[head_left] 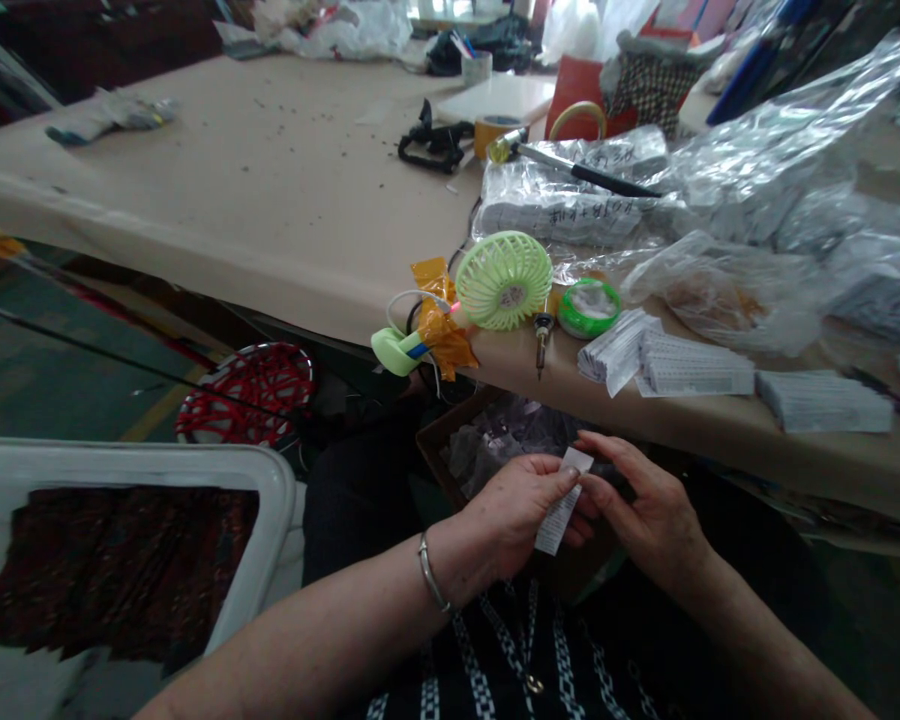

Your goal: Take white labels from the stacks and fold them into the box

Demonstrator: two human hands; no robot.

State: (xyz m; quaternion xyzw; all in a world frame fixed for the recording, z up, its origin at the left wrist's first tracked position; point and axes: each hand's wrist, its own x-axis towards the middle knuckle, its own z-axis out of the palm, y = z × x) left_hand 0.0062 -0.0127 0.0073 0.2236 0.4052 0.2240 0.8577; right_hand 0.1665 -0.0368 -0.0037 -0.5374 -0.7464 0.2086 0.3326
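Note:
In front of my body, above an open box, my left hand (521,500) pinches a narrow white printed label (557,520) under its thumb. The label hangs at a tilt, with small lines of print on its lower part. My right hand (649,505) meets it from the other side, thumb and index fingertip at the label's upper end; its other fingers are partly hidden. More printed labels lie along the table edge: a fanned stack (619,350), a spread stack (694,365) and a neat stack (825,400).
A soldering iron (543,340) juts over the table edge beside a green fan (504,280) and a green round container (589,306). A hammer (585,170) rests on plastic-wrapped bundles (570,205). Below, the box (439,450) holds clear bags; left stands a white bin (274,500) with dark patterned pieces.

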